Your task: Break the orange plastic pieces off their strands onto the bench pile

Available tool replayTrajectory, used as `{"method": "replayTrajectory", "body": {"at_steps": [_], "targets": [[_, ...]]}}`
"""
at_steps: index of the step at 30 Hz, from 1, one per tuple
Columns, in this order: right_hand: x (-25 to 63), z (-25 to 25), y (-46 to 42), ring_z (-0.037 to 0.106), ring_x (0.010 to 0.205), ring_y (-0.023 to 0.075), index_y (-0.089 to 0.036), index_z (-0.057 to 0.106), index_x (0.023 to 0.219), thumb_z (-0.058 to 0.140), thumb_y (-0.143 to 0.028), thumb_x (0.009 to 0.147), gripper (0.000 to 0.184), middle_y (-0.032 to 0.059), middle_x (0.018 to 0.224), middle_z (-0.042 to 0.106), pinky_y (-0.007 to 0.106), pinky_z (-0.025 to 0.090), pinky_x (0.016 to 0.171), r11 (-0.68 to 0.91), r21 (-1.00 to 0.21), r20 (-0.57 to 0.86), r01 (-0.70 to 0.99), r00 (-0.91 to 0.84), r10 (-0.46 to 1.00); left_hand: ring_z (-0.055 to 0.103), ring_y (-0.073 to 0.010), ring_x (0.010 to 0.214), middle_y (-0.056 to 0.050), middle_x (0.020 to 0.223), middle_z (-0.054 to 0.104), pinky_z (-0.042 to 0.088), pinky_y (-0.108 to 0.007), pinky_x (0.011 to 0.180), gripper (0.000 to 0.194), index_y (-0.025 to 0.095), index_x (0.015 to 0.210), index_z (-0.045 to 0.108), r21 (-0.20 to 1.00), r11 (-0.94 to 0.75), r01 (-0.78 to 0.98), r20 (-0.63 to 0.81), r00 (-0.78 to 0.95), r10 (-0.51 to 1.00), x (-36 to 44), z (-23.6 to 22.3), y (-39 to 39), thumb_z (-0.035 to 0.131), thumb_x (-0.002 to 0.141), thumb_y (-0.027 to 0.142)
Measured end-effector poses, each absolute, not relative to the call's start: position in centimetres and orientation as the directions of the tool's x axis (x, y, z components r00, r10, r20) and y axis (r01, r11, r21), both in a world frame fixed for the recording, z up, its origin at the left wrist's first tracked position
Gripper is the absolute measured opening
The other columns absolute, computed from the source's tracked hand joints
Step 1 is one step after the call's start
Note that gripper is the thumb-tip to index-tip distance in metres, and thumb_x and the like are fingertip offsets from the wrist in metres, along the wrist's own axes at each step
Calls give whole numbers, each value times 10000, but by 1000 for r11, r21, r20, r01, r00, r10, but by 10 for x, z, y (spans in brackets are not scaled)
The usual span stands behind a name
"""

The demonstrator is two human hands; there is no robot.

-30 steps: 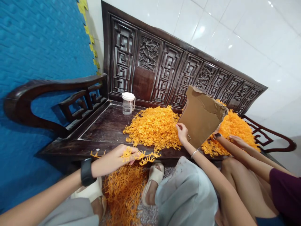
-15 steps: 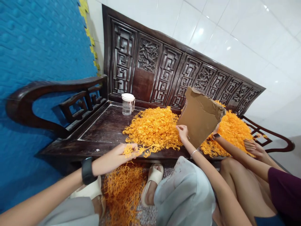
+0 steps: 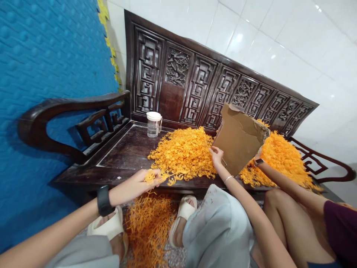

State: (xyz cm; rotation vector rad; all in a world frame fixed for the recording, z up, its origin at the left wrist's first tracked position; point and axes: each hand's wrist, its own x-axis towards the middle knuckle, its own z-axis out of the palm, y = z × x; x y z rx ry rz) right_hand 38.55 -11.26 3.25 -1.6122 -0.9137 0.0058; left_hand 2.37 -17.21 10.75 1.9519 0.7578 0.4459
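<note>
My left hand [image 3: 150, 178] is closed around several orange plastic pieces with thin curled prongs, and some of them dangle past the fingertips. It is over the front edge of the bench, beside the left heap of orange pieces [image 3: 184, 152]. My right hand [image 3: 217, 156] is at that heap's right side, in front of the lower left edge of an upright brown cardboard sheet [image 3: 240, 137]. Its thumb and fingers are pinched together; what is between them is too small to make out, and I cannot tell whether they touch the cardboard.
A clear bottle with a white lid [image 3: 153, 124] stands on the dark carved bench [image 3: 119, 149]. Right of the cardboard is a second orange heap [image 3: 287, 160]; a co-worker's watch-wearing arm [image 3: 276, 175] reaches behind the sheet. Orange strands [image 3: 150, 227] lie on the floor between my feet.
The view has shifted slightly. The co-worker's other hand, earlier at the right end of the second heap, is out of sight. Both my hands keep nearly the same pose.
</note>
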Motion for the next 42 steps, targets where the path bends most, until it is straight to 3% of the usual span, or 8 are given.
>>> {"method": "replayTrajectory", "body": {"at_steps": [5,11,15,18,21,26,35,42], "targets": [[370,58,-122,511,834,192,-91,601,823,542,-312,677,271,157,983,545,331,411,766,98,-857,490,505,742,458,286,-69,464,76,525,325,238,-195,420,368,172,664,414,923,-254,288,-47,742,669,24,107,-173,464,770,521],[326,123,-170,539,840,151,-135,562,861,511,-298,753,202,53,869,579,296,424,774,386,-758,652,526,592,474,253,-62,391,88,458,312,208,-191,381,439,176,643,419,925,-195,327,-118,734,669,28,101,-168,402,757,599],[276,158,-215,551,785,131,-181,572,873,518,-262,803,120,23,823,573,293,441,758,591,-646,709,484,92,699,266,-72,428,76,472,328,227,-204,409,421,177,599,398,902,-273,334,-105,785,610,32,104,-169,407,777,559],[246,167,-228,464,1070,169,-181,553,1037,600,-295,754,308,77,1111,503,332,370,933,690,-563,446,455,-537,717,293,-83,498,63,530,332,265,-212,473,387,170,593,400,868,-371,329,-74,826,559,34,106,-171,417,799,497],[231,161,-222,431,1112,158,-160,439,1198,624,-313,736,520,97,1190,468,305,357,951,728,-545,178,415,-792,585,308,-92,549,57,571,336,281,-210,507,335,160,638,447,854,-413,317,-48,838,543,33,107,-172,439,795,456],[225,150,-210,530,871,108,-142,535,971,531,-299,813,222,39,931,588,234,415,812,740,-530,105,415,-834,542,308,-85,494,62,516,351,269,-205,458,366,159,634,448,861,-401,313,-47,834,550,26,107,-172,408,800,483],[206,136,-203,480,713,113,-146,527,853,513,-341,819,199,19,774,538,233,404,698,828,-340,131,446,-850,511,311,-85,506,62,533,359,288,-208,477,350,157,629,436,869,-389,307,-22,809,588,18,97,-168,442,777,474],[217,143,-209,499,710,92,-148,521,840,517,-290,815,144,10,777,551,213,411,675,760,-506,189,408,-807,559,287,-80,507,64,523,298,240,-212,480,361,163,550,384,800,-501,330,19,821,571,14,113,-177,444,800,416]]}}
